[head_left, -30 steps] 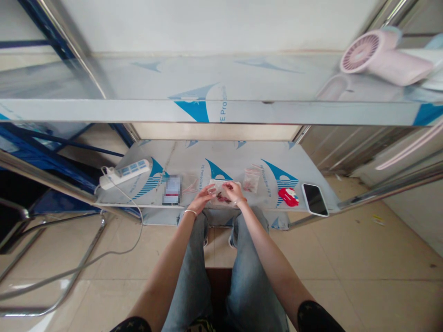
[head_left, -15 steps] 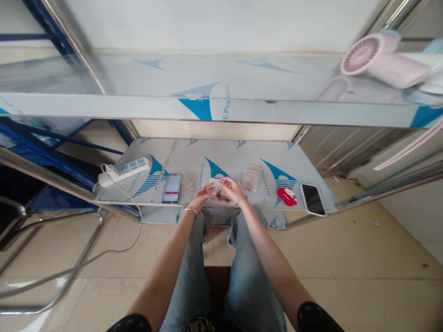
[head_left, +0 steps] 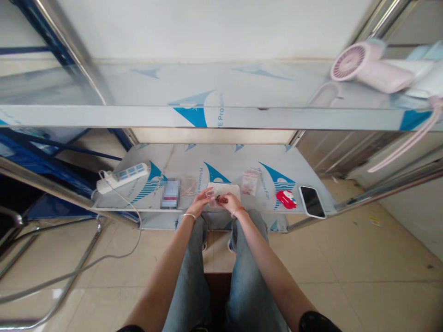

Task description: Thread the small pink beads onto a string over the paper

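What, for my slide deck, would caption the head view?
Left hand and right hand, close together, at dark red pieces over a shelf.

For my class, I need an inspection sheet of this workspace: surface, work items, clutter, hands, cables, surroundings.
Surface: lower shelf, blue-printed film on it.
Work items: dark red pieces at a white tray or sheet; details too small to tell.
Clutter: small clear bag, phone, red item, blurred-out item.
Hands: left hand and right hand close together; grip unclear.
Cables: grey cable runs from power strip over the front edge.
Surroundings: pink fan on upper shelf; tiled floor.
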Motion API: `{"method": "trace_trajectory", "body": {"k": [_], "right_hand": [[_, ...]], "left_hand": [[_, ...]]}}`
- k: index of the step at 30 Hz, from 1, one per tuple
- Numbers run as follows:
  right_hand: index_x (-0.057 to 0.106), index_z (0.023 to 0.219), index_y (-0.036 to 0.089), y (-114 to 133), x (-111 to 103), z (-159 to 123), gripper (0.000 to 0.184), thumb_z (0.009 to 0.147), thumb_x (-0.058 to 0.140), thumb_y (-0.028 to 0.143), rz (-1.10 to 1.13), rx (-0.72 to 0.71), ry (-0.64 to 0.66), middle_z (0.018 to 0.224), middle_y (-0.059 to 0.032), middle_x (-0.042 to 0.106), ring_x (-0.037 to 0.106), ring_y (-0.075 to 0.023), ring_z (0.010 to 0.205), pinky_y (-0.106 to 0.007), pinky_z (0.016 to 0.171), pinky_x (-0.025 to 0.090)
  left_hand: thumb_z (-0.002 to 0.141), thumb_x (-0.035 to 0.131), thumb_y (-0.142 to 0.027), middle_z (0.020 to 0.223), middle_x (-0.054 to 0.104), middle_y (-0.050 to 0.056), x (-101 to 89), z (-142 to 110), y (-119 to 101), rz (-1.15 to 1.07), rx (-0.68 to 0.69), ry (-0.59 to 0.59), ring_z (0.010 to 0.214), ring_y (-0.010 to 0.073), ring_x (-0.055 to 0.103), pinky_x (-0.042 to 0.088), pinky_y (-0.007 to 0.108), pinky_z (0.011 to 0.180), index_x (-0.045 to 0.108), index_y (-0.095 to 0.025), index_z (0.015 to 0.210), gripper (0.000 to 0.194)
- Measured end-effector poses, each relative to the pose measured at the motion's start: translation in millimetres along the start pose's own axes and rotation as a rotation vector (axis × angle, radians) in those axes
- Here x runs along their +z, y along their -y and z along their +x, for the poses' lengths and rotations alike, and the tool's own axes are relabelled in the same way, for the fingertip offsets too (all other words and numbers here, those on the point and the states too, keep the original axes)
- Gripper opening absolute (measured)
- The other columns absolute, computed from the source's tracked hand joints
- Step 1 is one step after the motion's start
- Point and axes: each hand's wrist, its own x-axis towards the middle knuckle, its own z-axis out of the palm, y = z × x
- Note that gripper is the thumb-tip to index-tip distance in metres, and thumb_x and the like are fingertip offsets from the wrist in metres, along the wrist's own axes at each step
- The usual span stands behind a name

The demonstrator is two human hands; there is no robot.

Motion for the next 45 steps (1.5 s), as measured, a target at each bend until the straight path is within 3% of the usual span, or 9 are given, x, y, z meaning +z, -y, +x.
{"method": "trace_trajectory", "body": {"k": [9,14,18,22,26,30,39,45], "right_hand": [[0.072,0.072,0.013,-6,6,3,0.007,0.074,0.073,0.019,0.013,0.043,-0.035,0.075,-0.0067,0.069,0.062,-0.0152,0.067,-0.024,0.067,0.046],[0.070,0.073,0.014,0,3,5,0.007,0.073,0.068,0.021,0.140,0.036,-0.268,0.082,-0.0074,0.069,0.061,-0.0164,0.072,-0.029,0.073,0.048],[0.070,0.076,0.016,9,-1,6,0.020,0.074,0.066,0.035,0.353,0.018,-0.410,0.082,-0.0071,0.068,0.060,-0.0169,0.074,-0.029,0.073,0.048],[0.070,0.080,0.016,13,-2,7,0.038,0.068,0.070,0.052,0.678,0.131,-0.341,0.075,-0.0045,0.066,0.055,-0.0144,0.066,-0.025,0.060,0.044],[0.070,0.082,0.016,14,-4,8,0.044,0.059,0.078,0.052,0.874,0.251,-0.301,0.067,0.0001,0.061,0.047,-0.0095,0.057,-0.020,0.049,0.036],[0.067,0.083,0.015,22,-5,8,0.050,0.053,0.082,0.053,1.043,0.257,-0.257,0.060,0.0035,0.055,0.042,-0.0067,0.050,-0.019,0.043,0.031],[0.063,0.084,0.017,46,-11,1,0.055,0.051,0.082,0.056,1.111,0.255,-0.163,0.055,0.0066,0.047,0.037,-0.0052,0.045,-0.019,0.040,0.027],[0.059,0.083,0.019,56,-18,-4,0.057,0.046,0.082,0.056,1.137,0.293,-0.166,0.054,0.0080,0.045,0.036,-0.0046,0.044,-0.019,0.041,0.025]], "left_hand": [[0.060,0.087,-0.027,0.119,0.069,0.010,0.3,-1,0,-0.016,-0.010,-0.007,0.125,0.0286,0.052,0.031,0.042,0.108,0.070,-0.022,0.116,0.058],[0.061,0.087,-0.027,0.120,0.068,0.010,1.9,-3,-2,-0.022,-0.016,-0.005,0.125,0.0284,0.052,0.033,0.041,0.106,0.070,-0.022,0.116,0.058],[0.062,0.086,-0.026,0.122,0.068,0.010,5.3,-3,-3,-0.020,-0.009,0.021,0.126,0.0287,0.052,0.033,0.042,0.106,0.070,-0.022,0.117,0.058],[0.061,0.087,-0.025,0.120,0.068,0.010,7.2,-2,-3,-0.029,-0.005,0.022,0.123,0.0279,0.054,0.034,0.041,0.107,0.070,-0.022,0.117,0.059],[0.061,0.087,-0.024,0.119,0.069,0.010,7.5,-2,-4,-0.011,-0.008,0.028,0.124,0.0275,0.053,0.034,0.041,0.107,0.070,-0.022,0.117,0.059],[0.061,0.086,-0.026,0.118,0.069,0.010,9.0,-2,-5,-0.025,-0.007,0.029,0.122,0.0269,0.054,0.034,0.041,0.107,0.069,-0.021,0.118,0.059],[0.062,0.086,-0.025,0.113,0.070,0.008,11.7,-3,-7,-0.045,-0.008,0.026,0.118,0.0253,0.057,0.034,0.040,0.106,0.070,-0.022,0.115,0.056],[0.060,0.087,-0.025,0.114,0.070,0.008,11.7,-3,-6,-0.034,-0.014,0.051,0.118,0.0264,0.057,0.035,0.040,0.104,0.070,-0.023,0.115,0.057]]}}
